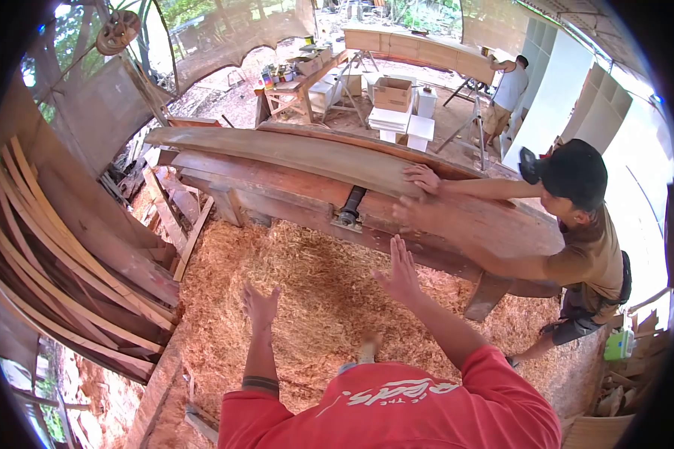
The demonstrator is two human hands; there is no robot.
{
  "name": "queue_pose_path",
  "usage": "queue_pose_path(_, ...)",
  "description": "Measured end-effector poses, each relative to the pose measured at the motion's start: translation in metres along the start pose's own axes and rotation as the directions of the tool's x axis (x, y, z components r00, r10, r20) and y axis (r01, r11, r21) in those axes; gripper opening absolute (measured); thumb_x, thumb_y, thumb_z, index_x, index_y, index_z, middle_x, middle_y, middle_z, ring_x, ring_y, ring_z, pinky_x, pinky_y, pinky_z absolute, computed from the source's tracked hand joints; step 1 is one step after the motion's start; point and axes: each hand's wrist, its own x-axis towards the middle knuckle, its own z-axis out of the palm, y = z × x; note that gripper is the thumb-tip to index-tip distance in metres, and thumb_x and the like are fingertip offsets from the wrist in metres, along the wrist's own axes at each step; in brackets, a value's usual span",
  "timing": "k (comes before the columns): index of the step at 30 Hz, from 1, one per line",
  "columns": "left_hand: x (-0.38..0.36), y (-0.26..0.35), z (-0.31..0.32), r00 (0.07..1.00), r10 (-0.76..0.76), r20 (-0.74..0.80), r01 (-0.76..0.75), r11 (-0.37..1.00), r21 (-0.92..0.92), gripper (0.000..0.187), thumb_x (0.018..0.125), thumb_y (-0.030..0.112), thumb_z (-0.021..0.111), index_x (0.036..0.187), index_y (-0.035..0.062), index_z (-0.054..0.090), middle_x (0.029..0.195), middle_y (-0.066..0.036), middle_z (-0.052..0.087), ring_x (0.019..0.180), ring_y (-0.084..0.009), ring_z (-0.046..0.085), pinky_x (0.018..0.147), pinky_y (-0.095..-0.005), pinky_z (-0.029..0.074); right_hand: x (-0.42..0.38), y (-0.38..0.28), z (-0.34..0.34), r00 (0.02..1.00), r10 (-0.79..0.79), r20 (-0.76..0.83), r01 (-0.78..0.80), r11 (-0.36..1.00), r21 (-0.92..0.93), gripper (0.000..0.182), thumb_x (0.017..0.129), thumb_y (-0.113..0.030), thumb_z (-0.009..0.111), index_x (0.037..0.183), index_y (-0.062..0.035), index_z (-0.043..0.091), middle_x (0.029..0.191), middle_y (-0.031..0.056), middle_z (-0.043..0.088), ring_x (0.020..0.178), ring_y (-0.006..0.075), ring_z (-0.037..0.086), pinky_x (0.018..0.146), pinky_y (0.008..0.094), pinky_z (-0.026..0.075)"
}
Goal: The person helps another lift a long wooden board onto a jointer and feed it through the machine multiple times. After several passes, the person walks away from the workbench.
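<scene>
My left hand (260, 305) is raised in front of me over the wood shavings (307, 262), fingers spread and holding nothing. Nearer the workbench (284, 185), my right hand (398, 273) is held up with its fingers stretched out, also free of any object. A long wooden plank (292, 150) lies along the bench top. Beside it, at the bench's near edge, rests a dark, long-bodied tool (352, 206) that looks like a power tool. A co-worker's hand (424, 179) lies on the plank's right end; their other hand is blurred by motion.
The co-worker (588, 239) in a cap stands at the bench's right end. Curved wooden strips (60, 254) are stacked at left. Farther back are a table with cans (299, 75), cardboard boxes (392, 93), and another person (508, 93) beside a long board (419, 51).
</scene>
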Motion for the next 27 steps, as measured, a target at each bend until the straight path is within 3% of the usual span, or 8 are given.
queue_pose_path(27,-0.005,-0.005,0.01,0.999,0.041,0.002,-0.041,0.999,-0.023,0.092,0.066,0.051,0.06,0.131,0.0083,0.011,0.134,-0.021,0.014,0.124,-0.0344,0.013,0.098,-0.0497,0.013,-0.006,-0.008,0.002,0.998,-0.034,0.048,0.034,0.999,0.01,0.082,0.076,-0.045,0.047,0.129,0.0022,0.005,0.135,0.018,0.008,0.127,0.0288,0.007,0.102,0.0409,0.011)
